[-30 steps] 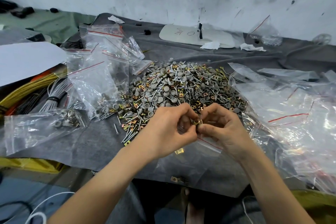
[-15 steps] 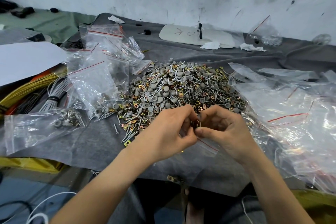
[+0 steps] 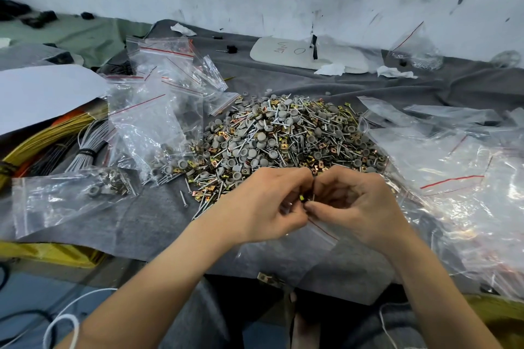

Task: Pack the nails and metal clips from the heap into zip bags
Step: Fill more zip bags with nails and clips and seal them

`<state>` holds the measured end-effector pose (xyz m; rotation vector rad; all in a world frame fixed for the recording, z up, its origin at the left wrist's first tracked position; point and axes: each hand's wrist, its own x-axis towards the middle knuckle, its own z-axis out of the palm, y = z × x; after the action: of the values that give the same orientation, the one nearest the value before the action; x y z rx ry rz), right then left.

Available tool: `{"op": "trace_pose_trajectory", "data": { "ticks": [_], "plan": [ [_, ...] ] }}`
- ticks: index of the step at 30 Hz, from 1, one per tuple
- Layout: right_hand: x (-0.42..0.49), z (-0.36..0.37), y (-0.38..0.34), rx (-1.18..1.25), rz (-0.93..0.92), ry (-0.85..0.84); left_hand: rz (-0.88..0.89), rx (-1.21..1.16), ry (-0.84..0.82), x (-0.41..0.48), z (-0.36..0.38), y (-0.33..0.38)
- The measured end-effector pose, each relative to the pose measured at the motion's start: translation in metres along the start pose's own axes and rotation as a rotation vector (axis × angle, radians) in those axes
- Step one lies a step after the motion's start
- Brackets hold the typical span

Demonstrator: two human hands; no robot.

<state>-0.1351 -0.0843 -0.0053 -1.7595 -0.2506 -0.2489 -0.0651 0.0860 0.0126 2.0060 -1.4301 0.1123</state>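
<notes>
A heap (image 3: pixel 286 139) of grey-capped nails and brass metal clips lies on the grey cloth (image 3: pixel 136 224). At its near edge my left hand (image 3: pixel 263 204) and my right hand (image 3: pixel 354 204) meet, fingers curled. Between their fingertips they pinch small pieces (image 3: pixel 306 199), a brass clip and a nail shaft as far as I can tell; most of it is hidden by fingers. A clear zip bag (image 3: pixel 320 231) with a red strip lies on the cloth under my right hand. A filled zip bag (image 3: pixel 71 195) lies at the left.
Empty zip bags are piled left of the heap (image 3: pixel 158 110) and spread at the right (image 3: pixel 453 167). Yellow and grey wire bundles (image 3: pixel 56 139) lie at the far left under a white sheet (image 3: pixel 42 91). A white board (image 3: pixel 309 55) rests by the wall. A loose clip (image 3: pixel 269 278) sits at the cloth's front edge.
Both hands have shifted slightly toward the heap and closed tighter together; the clip between the fingers is less visible than a second ago.
</notes>
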Motion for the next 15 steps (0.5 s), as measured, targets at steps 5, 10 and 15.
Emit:
{"op": "trace_pose_trajectory", "data": {
  "ticks": [5, 10, 15],
  "plan": [
    [-0.0002, 0.0019, -0.0018, 0.029, 0.007, 0.015, 0.003, -0.008, 0.005, -0.0010, 0.0013, -0.0008],
    [-0.0028, 0.0027, -0.0017, 0.095, 0.038, 0.023, 0.012, -0.033, -0.002, -0.0019, 0.0029, -0.0011],
    [-0.0036, 0.0019, 0.0000, 0.192, 0.051, 0.005, 0.042, -0.004, 0.003, -0.0008, 0.0026, -0.0017]
  ]
}}
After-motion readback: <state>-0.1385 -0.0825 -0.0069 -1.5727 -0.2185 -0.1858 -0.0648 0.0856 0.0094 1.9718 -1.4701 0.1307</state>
